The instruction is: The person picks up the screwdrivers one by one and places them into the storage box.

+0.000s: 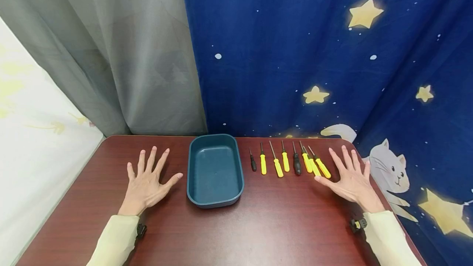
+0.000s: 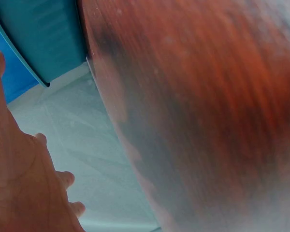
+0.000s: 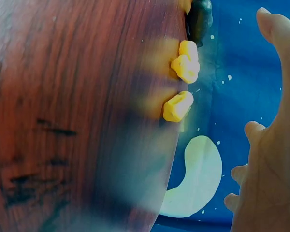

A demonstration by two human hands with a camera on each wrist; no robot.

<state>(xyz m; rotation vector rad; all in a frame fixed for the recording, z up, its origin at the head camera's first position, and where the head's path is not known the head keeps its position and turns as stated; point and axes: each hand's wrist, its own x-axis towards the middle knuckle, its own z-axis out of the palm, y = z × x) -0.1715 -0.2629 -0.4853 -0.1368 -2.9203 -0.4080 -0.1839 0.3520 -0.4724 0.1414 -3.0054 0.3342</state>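
Tbl edge (image 1: 177, 138) nr bin (image 1: 215, 175), scrwdrvrs (image 1: 285, 162)

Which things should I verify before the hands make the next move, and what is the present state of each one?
1. Left hand holding nothing, fingers spread: ok.
2. Right hand holding nothing, fingers spread: ok.
3. Container upright on the table, open side up: ok.
4. Screwdrivers all in view beside the container: ok.
5. Every screwdriver well separated: not ok; the yellow-handled ones nearest the right hand lie crowded together.
6. Tip shape of each screwdriver: cannot tell; too small.
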